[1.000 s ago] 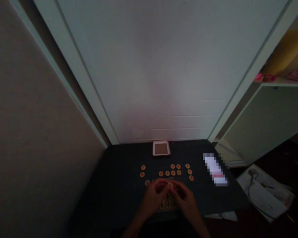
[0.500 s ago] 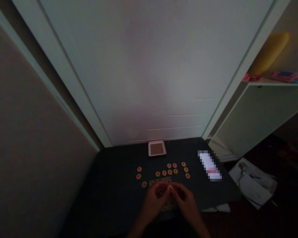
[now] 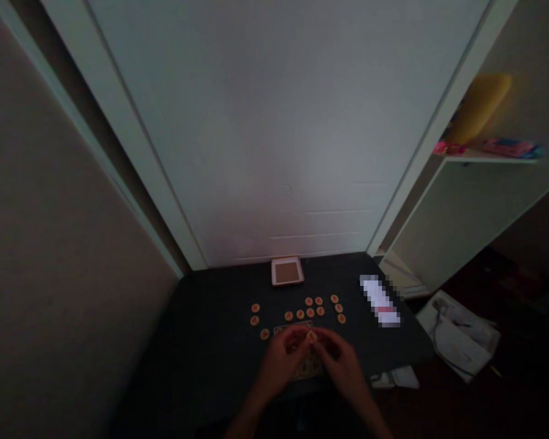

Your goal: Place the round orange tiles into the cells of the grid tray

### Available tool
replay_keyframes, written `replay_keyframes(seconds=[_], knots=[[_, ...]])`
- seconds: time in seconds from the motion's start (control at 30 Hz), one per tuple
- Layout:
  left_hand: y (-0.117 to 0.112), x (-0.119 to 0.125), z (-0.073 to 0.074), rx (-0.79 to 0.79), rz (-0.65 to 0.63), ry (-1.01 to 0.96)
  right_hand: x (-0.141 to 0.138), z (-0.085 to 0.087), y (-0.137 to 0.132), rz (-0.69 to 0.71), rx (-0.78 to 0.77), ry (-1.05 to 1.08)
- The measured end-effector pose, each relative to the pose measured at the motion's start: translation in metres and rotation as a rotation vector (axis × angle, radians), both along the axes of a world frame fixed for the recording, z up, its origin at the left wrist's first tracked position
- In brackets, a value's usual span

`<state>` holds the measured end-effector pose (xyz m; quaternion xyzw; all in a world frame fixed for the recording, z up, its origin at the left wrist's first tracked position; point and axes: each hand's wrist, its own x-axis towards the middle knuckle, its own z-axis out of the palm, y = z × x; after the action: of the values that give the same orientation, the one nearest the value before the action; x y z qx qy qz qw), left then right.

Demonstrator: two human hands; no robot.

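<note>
Between the fingertips of both hands is a small round Chinese chess piece (image 3: pixel 311 336), pale with a red mark. My left hand (image 3: pixel 280 356) pinches it from one side, and my right hand (image 3: pixel 341 358) from the other. Both hands are above a shallow rectangular box (image 3: pixel 281 330) partly hidden by them; round pieces show inside it. Beyond the hands, several similar pieces (image 3: pixel 310 313) lie loose in a cluster. Three more pieces (image 3: pixel 338 308) form a short column to the right. Another three pieces (image 3: pixel 255 321) lie to the left.
An open pinkish box lid or tray (image 3: pixel 287 273) lies at the back of the dark table (image 3: pixel 210 341), near the white panel (image 3: pixel 283 122). A pixelated bright object (image 3: pixel 379 300) lies at the right. Beyond the table, a white box (image 3: pixel 462 335) with a cable stands lower down.
The view has shifted slightly. Both hands still hold the piece, whose marked face now shows more plainly. The loose pieces keep their arrangement.
</note>
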<state>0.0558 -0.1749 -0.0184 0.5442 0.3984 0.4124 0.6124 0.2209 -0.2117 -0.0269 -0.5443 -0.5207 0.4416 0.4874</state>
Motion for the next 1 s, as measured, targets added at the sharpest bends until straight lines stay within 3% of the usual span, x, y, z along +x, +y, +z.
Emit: replay_keyframes(seconds=[0.4,0.7,1.0], knots=[[0.007,0.003,0.007,-0.042,-0.045,-0.035,0.001,0.006,0.009,-0.003,-0.076,0.052],[0.018,0.005,-0.002,-0.058,0.027,0.072,0.002,0.005,0.017,0.016,-0.070,0.036],[0.022,-0.002,0.012,-0.061,-0.027,0.071,-0.001,0.013,0.028,0.043,-0.015,-0.085]])
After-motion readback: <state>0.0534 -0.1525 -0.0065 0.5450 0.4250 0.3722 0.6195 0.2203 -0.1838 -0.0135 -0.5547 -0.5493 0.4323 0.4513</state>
